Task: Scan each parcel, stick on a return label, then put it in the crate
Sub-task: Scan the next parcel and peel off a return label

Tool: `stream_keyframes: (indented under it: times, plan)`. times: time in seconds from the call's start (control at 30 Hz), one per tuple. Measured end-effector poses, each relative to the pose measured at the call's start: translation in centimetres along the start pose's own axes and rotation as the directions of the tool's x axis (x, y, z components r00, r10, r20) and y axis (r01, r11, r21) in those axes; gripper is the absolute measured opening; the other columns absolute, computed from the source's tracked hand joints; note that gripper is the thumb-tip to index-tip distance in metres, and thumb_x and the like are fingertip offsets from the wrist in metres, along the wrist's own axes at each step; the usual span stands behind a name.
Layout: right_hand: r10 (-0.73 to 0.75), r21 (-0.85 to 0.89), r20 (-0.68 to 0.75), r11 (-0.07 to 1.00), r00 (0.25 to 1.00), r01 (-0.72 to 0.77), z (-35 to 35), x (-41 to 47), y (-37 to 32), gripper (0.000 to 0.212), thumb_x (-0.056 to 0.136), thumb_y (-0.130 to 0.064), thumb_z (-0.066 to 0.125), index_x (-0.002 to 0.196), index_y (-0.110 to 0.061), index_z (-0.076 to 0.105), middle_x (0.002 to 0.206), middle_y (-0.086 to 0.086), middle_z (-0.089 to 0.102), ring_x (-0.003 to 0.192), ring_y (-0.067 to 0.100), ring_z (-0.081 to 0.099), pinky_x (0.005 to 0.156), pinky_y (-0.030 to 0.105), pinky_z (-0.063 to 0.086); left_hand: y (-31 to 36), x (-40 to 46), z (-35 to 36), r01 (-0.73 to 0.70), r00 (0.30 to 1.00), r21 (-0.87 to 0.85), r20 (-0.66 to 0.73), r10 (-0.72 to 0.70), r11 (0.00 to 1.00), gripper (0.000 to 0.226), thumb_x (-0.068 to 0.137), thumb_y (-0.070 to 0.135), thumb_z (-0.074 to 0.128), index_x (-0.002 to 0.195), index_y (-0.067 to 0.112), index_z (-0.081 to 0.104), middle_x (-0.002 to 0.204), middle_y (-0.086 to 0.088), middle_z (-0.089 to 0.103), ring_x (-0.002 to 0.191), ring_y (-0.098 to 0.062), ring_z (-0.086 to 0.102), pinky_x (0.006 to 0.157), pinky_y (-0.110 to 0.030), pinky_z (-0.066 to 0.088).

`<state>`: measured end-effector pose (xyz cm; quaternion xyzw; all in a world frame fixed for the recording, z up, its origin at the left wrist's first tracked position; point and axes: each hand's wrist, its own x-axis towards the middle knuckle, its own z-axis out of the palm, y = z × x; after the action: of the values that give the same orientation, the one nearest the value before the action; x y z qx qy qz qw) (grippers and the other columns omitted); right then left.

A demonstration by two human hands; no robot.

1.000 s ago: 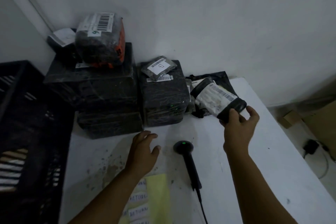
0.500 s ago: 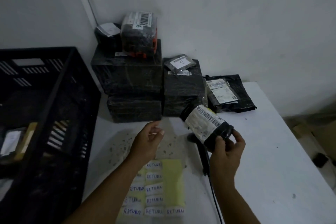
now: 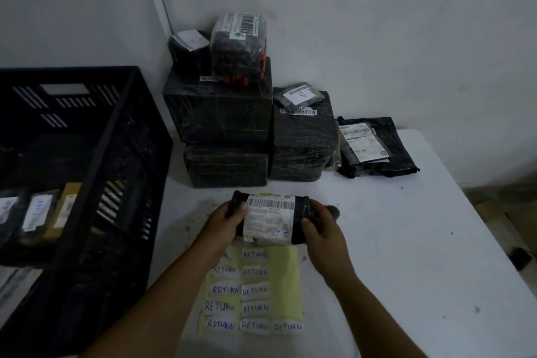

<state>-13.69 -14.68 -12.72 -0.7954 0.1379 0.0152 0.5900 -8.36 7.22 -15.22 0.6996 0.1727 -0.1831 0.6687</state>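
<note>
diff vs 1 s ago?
The small parcel came from the right-hand pile to above the RETURN label sheet. The left hand, free before, now grips it with the right hand. Stacked parcels and crate unchanged.

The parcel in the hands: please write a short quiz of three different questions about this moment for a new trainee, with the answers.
1. True or false: only the right hand holds the small black parcel.
2. Where does the sheet of RETURN labels lie?
A. inside the black crate
B. on the white table, below the held parcel
C. on top of the stacked parcels
3. Fill in: the flat black mailer bag lies to the ____ of the stacked parcels.

Key:
1. False; the left hand grips its other end.
2. B
3. right
</note>
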Motion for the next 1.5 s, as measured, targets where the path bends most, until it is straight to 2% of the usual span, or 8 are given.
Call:
stream_keyframes:
  times: [0.07,0.17,0.3,0.4,0.57,0.7,0.83,1.5]
  plan:
    - [-0.045,-0.169,-0.046,0.985,0.998,0.037,-0.2,0.1,0.1,0.046,0.097,-0.022,0.060,0.141,-0.030,0.050,0.116,-0.011,0.066,0.094,-0.003,0.064,0.075,0.007,0.047,-0.3,0.2,-0.3,0.012,0.999,-0.023,-0.044,-0.013,1.000,0.026,0.095,0.042,0.061,0.119,0.031,0.062,0.109,0.007,0.074,0.088,-0.011,0.073,0.062,-0.023,0.053]
    - [-0.188,-0.444,-0.251,0.894,0.950,0.059,-0.9,0.2,1.3,0.054,0.089,-0.023,0.071,0.139,-0.013,0.052,0.120,0.009,0.065,0.110,0.029,0.059,0.091,0.033,0.043,-1.0,0.7,-0.7,0.015,0.993,-0.037,-0.118,-0.020,0.999,0.038,0.095,0.038,0.062,0.131,0.026,0.055,0.119,0.002,0.068,0.100,-0.018,0.068,0.071,-0.034,0.054]
    - [0.169,-0.569,-0.314,0.754,0.934,-0.327,-2.1,1.0,3.2,0.081,0.086,-0.052,0.067,0.151,-0.019,0.032,0.138,0.017,0.051,0.125,0.039,0.047,0.098,0.051,0.043,-1.7,1.0,-1.1,-0.017,0.980,-0.002,-0.201,0.016,1.000,0.042,0.093,0.032,0.067,0.132,0.024,0.054,0.121,-0.001,0.065,0.101,-0.018,0.066,0.075,-0.031,0.055]
    - [0.369,-0.514,-0.207,0.747,0.906,-0.421,-2.5,2.0,4.3,0.067,0.090,-0.053,0.061,0.143,-0.016,0.042,0.116,0.009,0.064,0.103,0.029,0.063,0.084,0.040,0.051,-1.7,1.2,-1.2,-0.046,0.971,0.051,-0.234,0.057,0.998,0.041,0.091,0.027,0.071,0.128,0.024,0.055,0.119,0.001,0.065,0.097,-0.011,0.065,0.066,-0.022,0.051]
    - [0.415,-0.454,-0.174,0.771,0.893,-0.447,-2.4,3.0,4.4,0.027,0.094,-0.037,0.056,0.105,-0.013,0.064,0.080,-0.001,0.063,0.067,0.013,0.059,0.053,0.025,0.043,-1.7,1.3,-1.2,-0.093,0.962,0.184,-0.238,0.136,0.979,0.043,0.090,0.019,0.071,0.130,0.022,0.054,0.126,-0.004,0.063,0.103,-0.017,0.061,0.075,-0.024,0.050]
    - [0.383,-0.256,-0.151,0.875,0.911,-0.410,-1.8,1.7,3.3,0.012,0.087,-0.026,0.061,0.094,-0.016,0.061,0.077,0.005,0.065,0.061,0.020,0.059,0.053,0.029,0.048,-1.7,1.5,-1.7,-0.108,0.962,0.243,-0.220,0.164,0.964,0.069,0.091,0.006,0.067,0.148,0.030,0.036,0.139,-0.003,0.055,0.124,-0.024,0.055,0.101,-0.039,0.048]
    - [0.313,-0.111,-0.009,0.944,0.950,-0.312,-1.2,-0.6,1.4,0.013,0.086,-0.024,0.068,0.091,-0.014,0.060,0.065,0.004,0.059,0.050,0.015,0.051,0.049,0.029,0.042,-1.6,1.9,-1.9,-0.115,0.957,0.327,-0.216,0.193,0.938,0.074,0.092,0.002,0.064,0.150,0.035,0.033,0.141,-0.005,0.054,0.124,-0.023,0.055,0.096,-0.034,0.049]
    - [0.091,-0.223,0.077,0.972,0.993,-0.072,1.3,-4.8,-0.9,0.016,0.088,-0.024,0.067,0.079,-0.024,0.054,0.062,-0.006,0.054,0.052,0.003,0.046,0.054,0.020,0.040,-2.4,2.8,-2.5,-0.053,0.956,0.442,-0.236,0.173,0.896,0.076,0.095,0.004,0.061,0.154,0.036,0.026,0.150,-0.010,0.045,0.133,-0.030,0.048,0.096,-0.035,0.047]
